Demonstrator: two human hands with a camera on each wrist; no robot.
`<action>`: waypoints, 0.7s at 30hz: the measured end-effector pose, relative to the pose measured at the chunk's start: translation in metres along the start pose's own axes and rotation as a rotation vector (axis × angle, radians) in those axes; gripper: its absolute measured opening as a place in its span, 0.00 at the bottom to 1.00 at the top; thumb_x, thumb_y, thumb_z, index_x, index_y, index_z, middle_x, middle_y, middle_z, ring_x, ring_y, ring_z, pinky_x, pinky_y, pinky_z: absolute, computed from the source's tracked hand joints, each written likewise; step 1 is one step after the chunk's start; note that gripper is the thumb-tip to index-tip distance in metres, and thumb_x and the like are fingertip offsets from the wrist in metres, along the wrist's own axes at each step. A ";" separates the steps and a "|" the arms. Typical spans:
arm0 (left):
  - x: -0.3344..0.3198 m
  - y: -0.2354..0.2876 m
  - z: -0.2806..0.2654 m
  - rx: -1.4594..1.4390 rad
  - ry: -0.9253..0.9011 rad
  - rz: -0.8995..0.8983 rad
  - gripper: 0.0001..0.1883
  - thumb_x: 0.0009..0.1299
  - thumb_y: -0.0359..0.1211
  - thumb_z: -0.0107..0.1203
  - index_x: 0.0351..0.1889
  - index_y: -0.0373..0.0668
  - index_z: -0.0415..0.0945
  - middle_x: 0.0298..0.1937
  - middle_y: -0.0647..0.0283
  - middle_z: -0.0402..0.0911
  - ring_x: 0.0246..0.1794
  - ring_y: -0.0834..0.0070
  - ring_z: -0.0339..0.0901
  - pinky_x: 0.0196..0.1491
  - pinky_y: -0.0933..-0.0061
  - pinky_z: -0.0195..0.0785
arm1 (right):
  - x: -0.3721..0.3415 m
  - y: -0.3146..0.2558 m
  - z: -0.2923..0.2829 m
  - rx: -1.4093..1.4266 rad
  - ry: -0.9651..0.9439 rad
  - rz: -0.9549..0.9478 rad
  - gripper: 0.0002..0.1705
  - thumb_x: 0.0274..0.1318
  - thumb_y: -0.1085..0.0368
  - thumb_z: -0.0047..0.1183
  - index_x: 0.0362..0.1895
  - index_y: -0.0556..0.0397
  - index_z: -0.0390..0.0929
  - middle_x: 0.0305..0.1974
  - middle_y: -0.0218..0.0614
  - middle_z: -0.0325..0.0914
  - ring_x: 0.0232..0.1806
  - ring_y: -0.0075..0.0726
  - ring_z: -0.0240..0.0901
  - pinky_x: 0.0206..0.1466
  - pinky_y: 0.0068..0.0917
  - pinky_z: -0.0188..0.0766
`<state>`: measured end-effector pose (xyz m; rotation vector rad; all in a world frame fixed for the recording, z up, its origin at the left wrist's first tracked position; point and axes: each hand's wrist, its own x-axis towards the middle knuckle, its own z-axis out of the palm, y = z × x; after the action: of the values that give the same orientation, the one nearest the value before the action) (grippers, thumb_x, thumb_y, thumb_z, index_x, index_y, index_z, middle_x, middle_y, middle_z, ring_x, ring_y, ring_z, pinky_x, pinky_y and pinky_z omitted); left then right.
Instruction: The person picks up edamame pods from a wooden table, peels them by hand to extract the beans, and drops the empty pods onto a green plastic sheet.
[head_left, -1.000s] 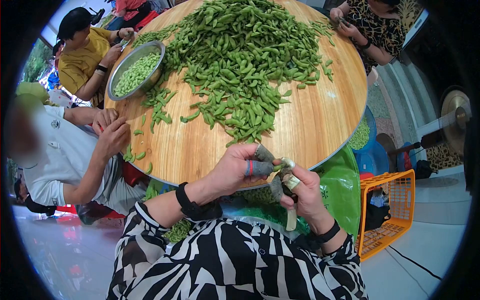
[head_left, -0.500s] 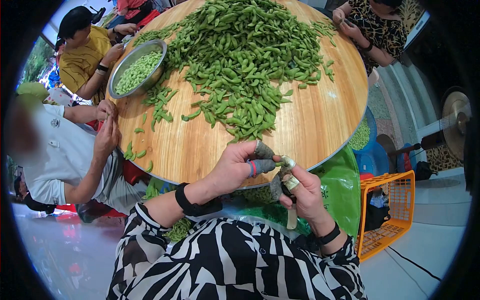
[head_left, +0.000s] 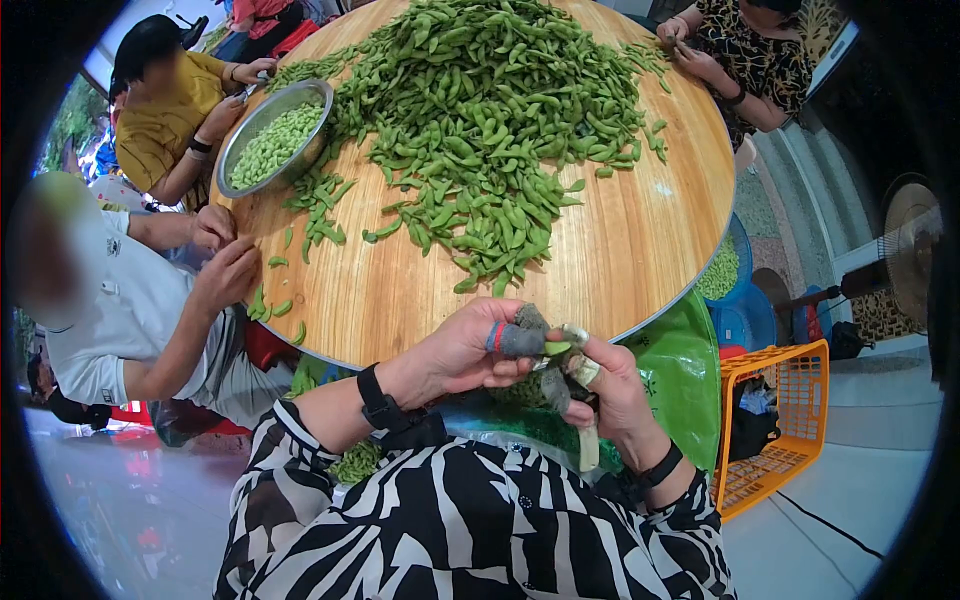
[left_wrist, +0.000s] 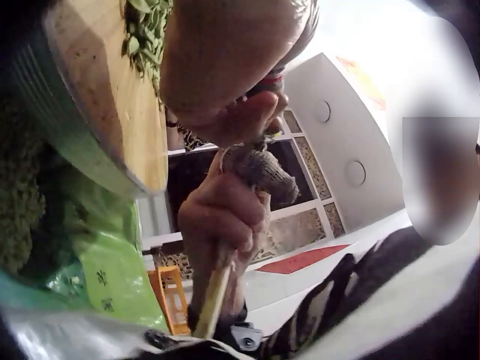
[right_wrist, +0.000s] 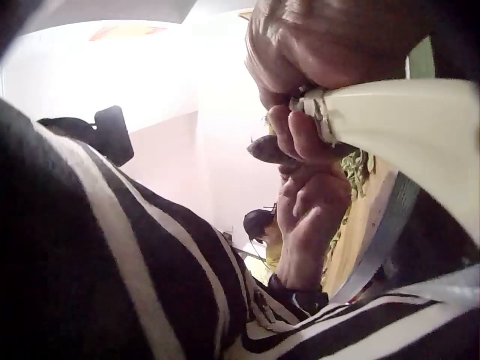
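In the head view my left hand, with grey knit finger covers, pinches a green bean pod just off the table's near edge. Facing it, my right hand has wrapped fingertips that meet the pod's other end. Its curled fingers grip a tool with a flat, pale handle pointing down; the tool's working end is hidden in the fingers. The right wrist view shows the cream handle large and close. A big heap of bean pods covers the middle of the round wooden table.
A metal bowl of shelled beans stands at the table's left. Several people sit around the table, handling pods. On the right are a blue basin with beans, an orange crate, a green bag and a fan.
My left hand has shifted slightly down and its fingers have drawn in, so more of the pod shows. The person in white at the left has moved their hands apart.
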<state>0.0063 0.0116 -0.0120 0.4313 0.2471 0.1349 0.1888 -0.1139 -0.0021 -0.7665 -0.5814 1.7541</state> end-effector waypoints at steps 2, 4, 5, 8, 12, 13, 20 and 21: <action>0.008 -0.007 0.003 0.444 0.151 0.211 0.09 0.64 0.25 0.58 0.42 0.35 0.77 0.31 0.66 0.78 0.26 0.79 0.73 0.28 0.78 0.66 | 0.002 0.002 -0.003 0.066 0.033 0.007 0.21 0.65 0.65 0.44 0.60 0.59 0.67 0.27 0.31 0.70 0.15 0.18 0.58 0.15 0.15 0.52; 0.009 -0.007 0.013 0.884 0.304 0.418 0.10 0.63 0.26 0.59 0.42 0.35 0.77 0.29 0.64 0.77 0.23 0.77 0.72 0.25 0.76 0.64 | 0.002 0.003 -0.004 0.135 0.069 0.018 0.22 0.65 0.64 0.45 0.61 0.58 0.66 0.27 0.32 0.71 0.14 0.19 0.58 0.14 0.15 0.53; 0.006 -0.004 0.021 1.266 0.262 0.606 0.08 0.60 0.24 0.59 0.37 0.35 0.75 0.27 0.61 0.76 0.23 0.71 0.73 0.26 0.73 0.65 | 0.001 0.003 -0.003 0.156 0.072 0.020 0.22 0.64 0.64 0.46 0.61 0.58 0.66 0.28 0.32 0.71 0.14 0.20 0.59 0.14 0.15 0.54; 0.000 0.002 0.032 1.872 0.202 0.834 0.09 0.53 0.23 0.59 0.29 0.38 0.69 0.26 0.53 0.72 0.25 0.56 0.73 0.28 0.67 0.67 | 0.001 0.008 -0.007 0.201 0.043 0.044 0.24 0.63 0.63 0.48 0.61 0.58 0.66 0.29 0.33 0.72 0.14 0.22 0.61 0.13 0.16 0.55; -0.001 0.003 0.026 1.850 0.154 0.810 0.08 0.56 0.24 0.59 0.28 0.37 0.69 0.24 0.56 0.73 0.24 0.57 0.74 0.25 0.65 0.65 | 0.001 0.016 -0.012 0.272 -0.003 0.069 0.26 0.61 0.63 0.51 0.62 0.58 0.65 0.33 0.36 0.74 0.13 0.24 0.63 0.11 0.17 0.54; 0.000 0.004 0.025 1.673 0.122 0.795 0.08 0.57 0.25 0.59 0.27 0.37 0.69 0.23 0.56 0.73 0.22 0.57 0.74 0.23 0.66 0.64 | 0.000 0.015 -0.010 0.273 -0.003 0.070 0.26 0.61 0.63 0.51 0.62 0.58 0.65 0.33 0.36 0.74 0.13 0.24 0.63 0.11 0.17 0.54; 0.000 0.002 0.029 1.401 0.227 0.551 0.08 0.66 0.32 0.58 0.35 0.35 0.79 0.23 0.63 0.77 0.22 0.76 0.74 0.26 0.76 0.64 | -0.003 0.011 -0.005 0.182 0.035 -0.026 0.23 0.62 0.66 0.49 0.60 0.60 0.67 0.35 0.39 0.76 0.13 0.25 0.64 0.12 0.16 0.54; 0.002 -0.003 0.027 1.153 0.271 0.462 0.09 0.67 0.33 0.57 0.34 0.35 0.79 0.22 0.67 0.76 0.22 0.81 0.72 0.25 0.79 0.62 | -0.003 0.010 -0.004 0.115 0.041 -0.056 0.22 0.62 0.67 0.48 0.60 0.60 0.68 0.35 0.39 0.76 0.13 0.25 0.64 0.12 0.16 0.54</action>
<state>0.0158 -0.0016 0.0103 1.6240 0.4815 0.5117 0.1862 -0.1201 -0.0113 -0.6977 -0.4658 1.7007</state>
